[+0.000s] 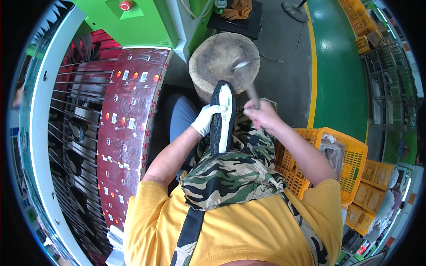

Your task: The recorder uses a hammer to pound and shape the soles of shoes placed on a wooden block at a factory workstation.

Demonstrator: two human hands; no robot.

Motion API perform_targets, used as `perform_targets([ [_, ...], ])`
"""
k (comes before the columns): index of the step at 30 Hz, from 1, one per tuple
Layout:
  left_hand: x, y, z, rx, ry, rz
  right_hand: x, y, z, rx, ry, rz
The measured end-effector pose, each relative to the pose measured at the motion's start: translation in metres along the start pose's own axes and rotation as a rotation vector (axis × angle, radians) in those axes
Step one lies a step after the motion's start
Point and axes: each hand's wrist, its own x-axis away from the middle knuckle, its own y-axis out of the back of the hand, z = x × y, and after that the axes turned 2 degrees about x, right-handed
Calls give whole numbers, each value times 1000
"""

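Note:
My left hand (208,119), in a white glove, is closed round the middle of a black shoe upper (216,133). A long white strip with green marks runs down its upturned face. The upper's far end reaches the near rim of a round wooden block (208,55), and its near end rests by my camouflage apron (230,177). Bare and closed, my right hand (263,116) grips the handle of a hammer (251,91). Its shiny metal head, blurred by motion, hangs over the right part of the block, to the right of the shoe upper's tip.
Left stands a rack of metal rods (80,111) with dark shoe parts, beside a maroon patterned panel (128,115). A green machine (133,26) with a red button is ahead. Yellow crates (355,164) sit close at my right. Orange gloves (239,9) lie beyond the block.

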Motion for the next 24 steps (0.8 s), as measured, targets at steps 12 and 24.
perform_targets([
  [12,6,-7,-3,-25,-13,-11,-3,0,-2,74,160,-447],
  [24,7,-4,0,29,2,-18,23,8,63,-481,1004,-556],
])
